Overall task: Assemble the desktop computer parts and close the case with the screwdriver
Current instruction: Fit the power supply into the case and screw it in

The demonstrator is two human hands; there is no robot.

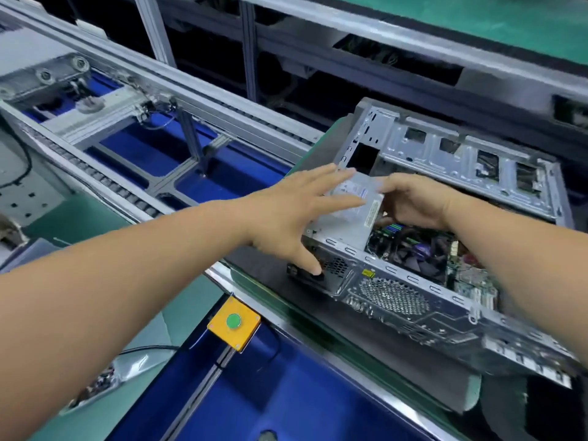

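Note:
An open grey desktop case [445,307] lies on its side on a dark pad, its rear panel with vents facing me. A silver power supply [346,214] sits in the case's left corner. My left hand [296,211] is spread with straight fingers over the power supply's left edge, thumb down against the rear panel. My right hand [413,202] grips the power supply's right edge, fingers curled down inside the case. The motherboard [423,253] with cables shows below the right hand. No screwdriver is in view.
The dark pad [264,262] lies on a green-edged pallet on the conveyor. A yellow box with a green button [234,322] is at the near rail. Aluminium conveyor rails [178,100] run to the left. A tray of small parts [95,386] sits at lower left.

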